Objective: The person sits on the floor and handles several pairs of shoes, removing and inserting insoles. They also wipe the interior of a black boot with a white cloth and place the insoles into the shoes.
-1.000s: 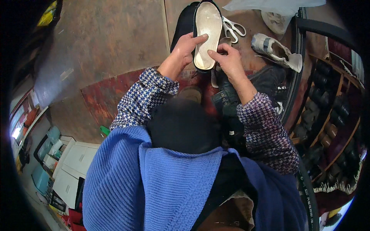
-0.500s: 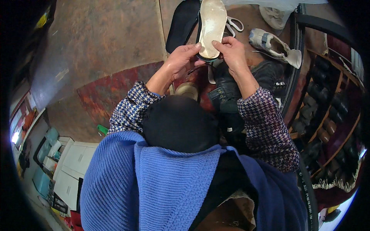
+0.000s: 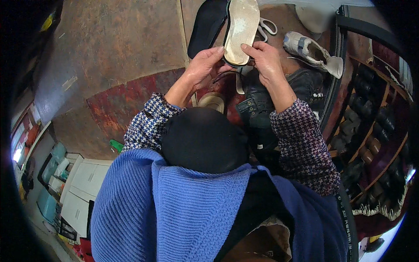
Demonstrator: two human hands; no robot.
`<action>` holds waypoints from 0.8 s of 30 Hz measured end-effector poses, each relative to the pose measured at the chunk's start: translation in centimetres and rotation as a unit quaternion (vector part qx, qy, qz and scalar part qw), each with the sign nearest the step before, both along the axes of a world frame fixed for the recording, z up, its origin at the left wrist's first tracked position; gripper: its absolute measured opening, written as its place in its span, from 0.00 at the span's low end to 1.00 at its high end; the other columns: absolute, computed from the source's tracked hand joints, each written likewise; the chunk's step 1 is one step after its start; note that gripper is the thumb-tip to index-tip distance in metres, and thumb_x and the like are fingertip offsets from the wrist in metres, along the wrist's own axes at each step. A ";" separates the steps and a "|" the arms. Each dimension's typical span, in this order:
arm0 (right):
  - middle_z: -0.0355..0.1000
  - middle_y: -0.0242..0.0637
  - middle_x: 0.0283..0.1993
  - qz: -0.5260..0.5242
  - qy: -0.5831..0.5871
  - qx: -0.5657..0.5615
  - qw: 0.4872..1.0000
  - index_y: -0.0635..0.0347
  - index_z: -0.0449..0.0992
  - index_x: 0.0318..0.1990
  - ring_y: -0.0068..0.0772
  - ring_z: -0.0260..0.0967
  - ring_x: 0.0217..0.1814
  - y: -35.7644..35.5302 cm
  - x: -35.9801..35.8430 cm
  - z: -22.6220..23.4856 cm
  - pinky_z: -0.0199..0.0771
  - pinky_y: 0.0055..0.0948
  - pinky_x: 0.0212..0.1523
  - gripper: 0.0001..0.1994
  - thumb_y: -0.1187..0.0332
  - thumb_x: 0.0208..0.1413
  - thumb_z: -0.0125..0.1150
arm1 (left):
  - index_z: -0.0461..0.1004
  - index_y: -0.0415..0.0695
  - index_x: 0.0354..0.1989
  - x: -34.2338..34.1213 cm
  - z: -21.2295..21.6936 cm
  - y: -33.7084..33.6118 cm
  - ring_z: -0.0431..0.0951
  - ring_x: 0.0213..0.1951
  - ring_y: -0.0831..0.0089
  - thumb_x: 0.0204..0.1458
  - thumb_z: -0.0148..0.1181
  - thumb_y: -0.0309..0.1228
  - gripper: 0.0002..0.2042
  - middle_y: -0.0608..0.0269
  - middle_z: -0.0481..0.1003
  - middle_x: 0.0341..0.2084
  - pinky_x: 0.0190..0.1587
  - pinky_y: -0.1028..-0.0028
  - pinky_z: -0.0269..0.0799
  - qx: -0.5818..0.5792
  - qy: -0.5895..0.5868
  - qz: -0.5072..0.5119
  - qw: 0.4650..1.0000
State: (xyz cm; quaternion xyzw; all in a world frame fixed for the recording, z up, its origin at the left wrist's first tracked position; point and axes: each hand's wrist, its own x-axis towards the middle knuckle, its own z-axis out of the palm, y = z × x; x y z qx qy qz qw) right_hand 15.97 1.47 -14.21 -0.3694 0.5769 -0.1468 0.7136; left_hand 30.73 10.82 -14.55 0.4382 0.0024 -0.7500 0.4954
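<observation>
A cream insole (image 3: 241, 32) with a dark layer along its edge is held upright in front of me, its far end at the picture's top rim. My left hand (image 3: 204, 69) pinches its near left edge, thumb near the rim and fingers underneath. On the near right edge, my right hand (image 3: 267, 64) presses its thumb on the cream face, the other fingers curled behind. A pale, worn patch marks the middle of that face. Just left lies a black insole (image 3: 205, 30), partly behind the held one. White scissor handles (image 3: 267, 29) show to the right.
A white sneaker (image 3: 310, 50) lies on the right. Black boots (image 3: 257, 98) and a round beige object (image 3: 211, 102) are nearer to me. Racks of dark shoes (image 3: 366, 126) stand at the far right, beyond a black frame bar (image 3: 334, 70). White cabinets (image 3: 89, 181) are at lower left.
The held insole has shifted slightly right and turned a little. My left thumb has slipped slightly toward its edge. My right hand keeps its grip.
</observation>
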 end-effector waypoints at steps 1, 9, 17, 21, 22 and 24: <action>0.71 0.33 0.29 0.017 0.002 0.003 1.000 0.69 0.73 0.36 0.19 0.66 0.27 -0.1 -0.2 -0.1 0.63 0.17 0.26 0.12 0.69 0.47 0.62 | 0.67 0.37 0.46 0.0 -0.1 0.0 0.73 0.41 0.76 0.58 0.45 0.36 0.15 0.62 0.72 0.40 0.43 0.79 0.71 -0.002 0.003 -0.001 1.000; 0.72 0.33 0.33 0.044 -0.013 0.069 0.997 0.67 0.73 0.38 0.20 0.67 0.32 -0.4 -0.7 -0.5 0.65 0.17 0.30 0.12 0.68 0.49 0.61 | 0.66 0.39 0.49 0.2 -1.1 0.3 0.71 0.45 0.75 0.58 0.44 0.39 0.18 0.63 0.70 0.44 0.47 0.75 0.69 -0.027 0.003 -0.030 0.999; 0.73 0.33 0.29 0.014 -0.025 0.063 0.998 0.68 0.76 0.32 0.21 0.65 0.28 0.0 -0.8 -1.0 0.63 0.19 0.27 0.10 0.69 0.46 0.63 | 0.66 0.37 0.49 0.1 -1.2 0.3 0.71 0.46 0.74 0.58 0.44 0.41 0.20 0.62 0.70 0.45 0.47 0.75 0.69 -0.033 0.013 -0.025 0.999; 0.72 0.36 0.29 0.003 0.009 -0.002 1.000 0.72 0.75 0.32 0.22 0.66 0.29 0.4 -0.1 -0.4 0.65 0.20 0.29 0.10 0.72 0.45 0.63 | 0.66 0.37 0.48 0.1 -0.9 0.1 0.71 0.45 0.74 0.58 0.44 0.42 0.20 0.61 0.71 0.44 0.45 0.76 0.69 -0.006 0.013 -0.017 1.000; 0.72 0.37 0.29 0.003 0.015 -0.015 1.000 0.73 0.75 0.32 0.22 0.66 0.29 0.5 0.1 0.0 0.65 0.20 0.30 0.10 0.73 0.45 0.63 | 0.67 0.36 0.47 0.0 -0.9 0.2 0.72 0.43 0.74 0.57 0.46 0.40 0.19 0.61 0.71 0.42 0.44 0.76 0.70 0.001 0.007 -0.008 1.000; 0.72 0.38 0.30 0.012 0.031 -0.033 0.999 0.74 0.74 0.33 0.22 0.66 0.30 0.7 0.3 0.3 0.65 0.20 0.30 0.11 0.73 0.45 0.63 | 0.68 0.34 0.46 -0.2 -0.8 0.3 0.74 0.39 0.74 0.55 0.51 0.36 0.17 0.60 0.73 0.39 0.41 0.77 0.71 0.016 -0.002 0.010 1.000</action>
